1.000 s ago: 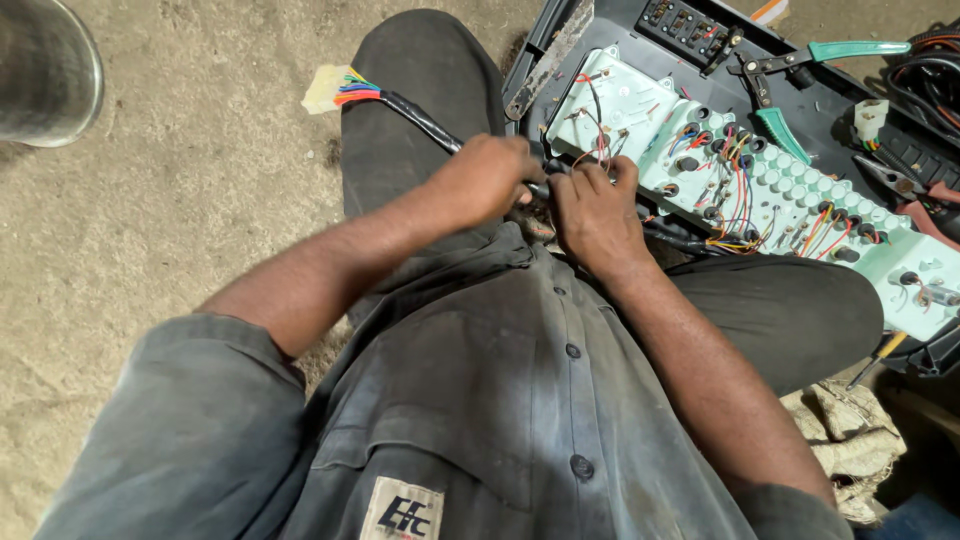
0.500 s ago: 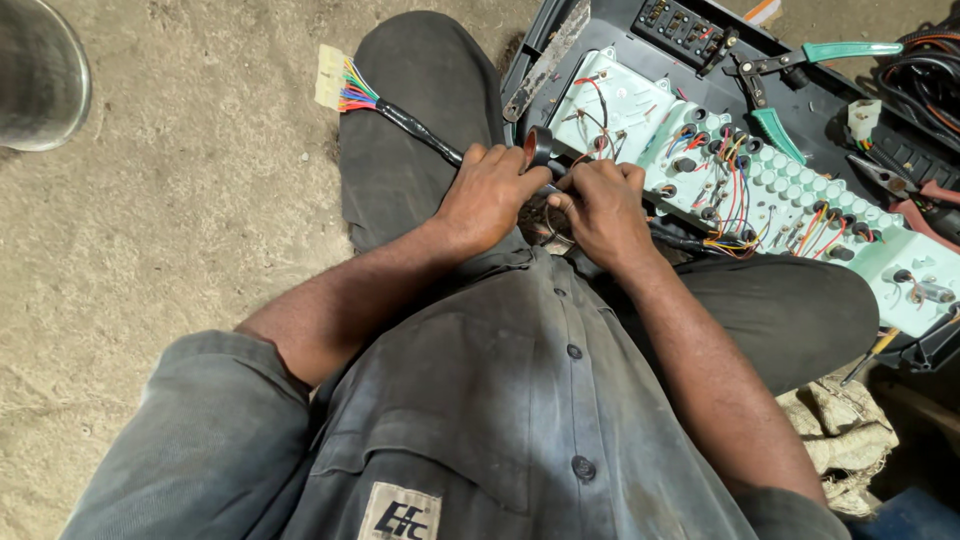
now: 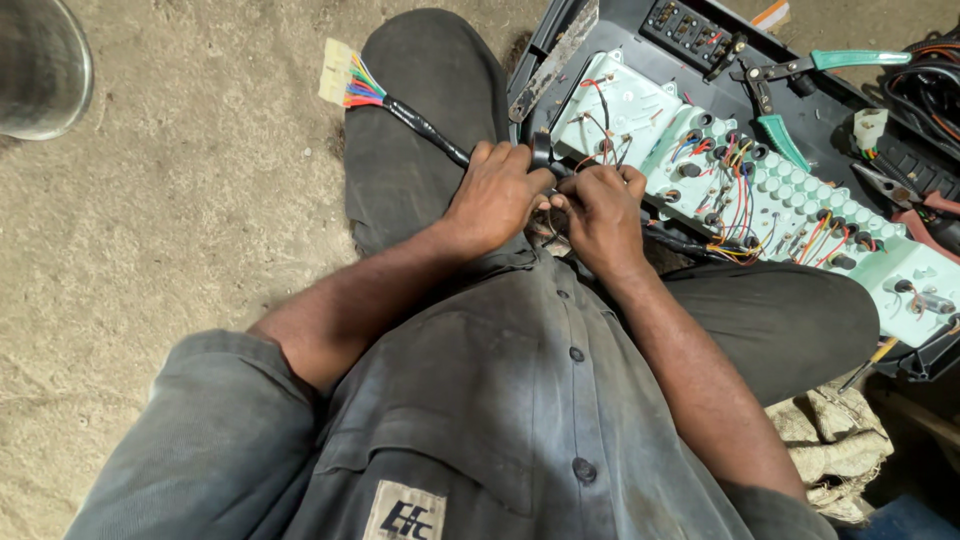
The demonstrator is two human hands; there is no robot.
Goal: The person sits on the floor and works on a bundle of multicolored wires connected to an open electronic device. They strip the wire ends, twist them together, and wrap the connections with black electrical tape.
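Left hand (image 3: 497, 197) closed round black harness (image 3: 425, 128); right hand (image 3: 600, 215) pinches its wires beside panel (image 3: 770, 195); wrapping step apparently underway; next move needs steady tension.

Connector (image 3: 336, 72) left, panel (image 3: 800, 215) right

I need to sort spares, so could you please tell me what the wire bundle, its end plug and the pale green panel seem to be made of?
Wire bundle: black wrap, looks like tape, slightly glossy.
End plug: cream, matte, probably moulded plastic.
Panel: pale green, smooth, likely plastic with moulded round sockets.
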